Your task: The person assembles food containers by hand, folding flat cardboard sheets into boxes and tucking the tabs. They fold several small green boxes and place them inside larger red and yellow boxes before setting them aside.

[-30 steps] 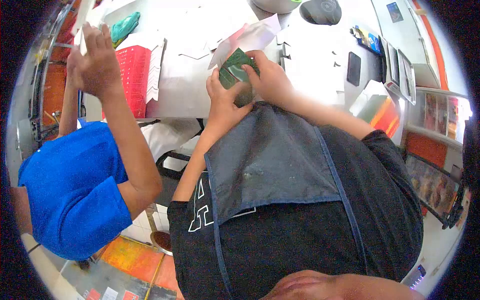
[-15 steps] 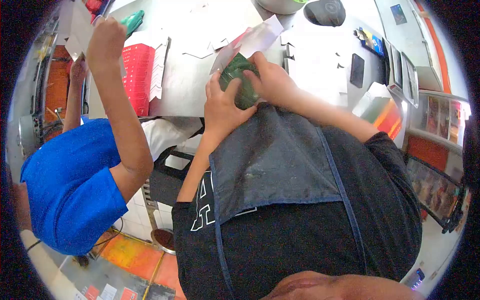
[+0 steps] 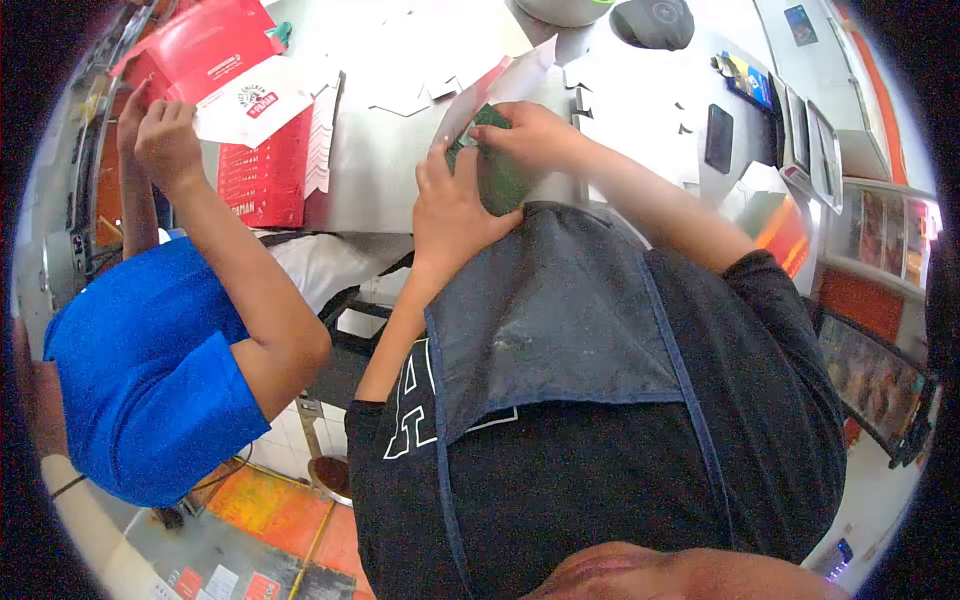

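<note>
At the table's front edge, close against my apron, a partly folded red-and-white carton (image 3: 520,75) stands tilted. Inside it lies a dark green sheet (image 3: 505,180), leaf-like, whose material I cannot make out. My left hand (image 3: 448,200) is wrapped round the near left side of the carton, thumb against the green sheet. With its thumb and fingers, my right hand (image 3: 535,140) pinches the upper edge of the green sheet. Part of the carton is hidden behind both hands.
To my left, a person in a blue shirt (image 3: 150,370) holds an unfolded red-and-white carton (image 3: 210,65). Flat red cartons (image 3: 262,170) lie stacked between us. A black phone (image 3: 719,138), a dark cap (image 3: 652,22) and a metal pot (image 3: 562,8) are on the table (image 3: 385,160).
My right hand has shifted slightly up and left along the green sheet, now pinching its top edge. The co-worker's hands came down, swinging an unfolded carton into view.
</note>
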`<state>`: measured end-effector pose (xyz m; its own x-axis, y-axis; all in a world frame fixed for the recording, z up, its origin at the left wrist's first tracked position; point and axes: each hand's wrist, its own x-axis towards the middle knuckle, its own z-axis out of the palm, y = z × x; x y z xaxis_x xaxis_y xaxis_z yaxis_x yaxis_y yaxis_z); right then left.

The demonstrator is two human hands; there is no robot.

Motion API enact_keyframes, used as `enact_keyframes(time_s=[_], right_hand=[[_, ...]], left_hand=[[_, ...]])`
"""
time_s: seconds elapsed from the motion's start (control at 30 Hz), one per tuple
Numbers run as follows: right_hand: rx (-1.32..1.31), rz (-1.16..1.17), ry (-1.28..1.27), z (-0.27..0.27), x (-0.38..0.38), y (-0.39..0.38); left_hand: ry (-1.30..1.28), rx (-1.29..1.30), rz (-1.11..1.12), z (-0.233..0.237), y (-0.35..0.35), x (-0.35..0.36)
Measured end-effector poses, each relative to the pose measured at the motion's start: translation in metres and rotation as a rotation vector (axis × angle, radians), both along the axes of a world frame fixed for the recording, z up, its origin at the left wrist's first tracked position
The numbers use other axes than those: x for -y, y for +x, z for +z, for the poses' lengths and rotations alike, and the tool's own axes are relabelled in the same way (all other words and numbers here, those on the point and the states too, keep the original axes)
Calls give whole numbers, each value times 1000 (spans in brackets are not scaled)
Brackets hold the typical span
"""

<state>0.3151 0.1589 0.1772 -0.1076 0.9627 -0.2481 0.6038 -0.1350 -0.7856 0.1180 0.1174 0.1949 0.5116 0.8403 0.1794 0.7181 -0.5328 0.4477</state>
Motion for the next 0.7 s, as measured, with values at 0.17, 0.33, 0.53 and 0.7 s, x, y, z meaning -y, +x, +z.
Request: enact_keyframes(time_s=[0.17,0.33,0.53,0.7], right_hand=[[-1,75,-36,3,-3,-3],[73,129,3,2,-3,-8],[-205,-4,-157,-1,11,-28],[-144,-122,38,15,2,12]], left_hand=[[-14,4,25,1,2,2],[-25,37,-13,-10,-1,1],[-31,127,-22,-15,-1,-2],[-298,425,-41,-65,-16,-23]])
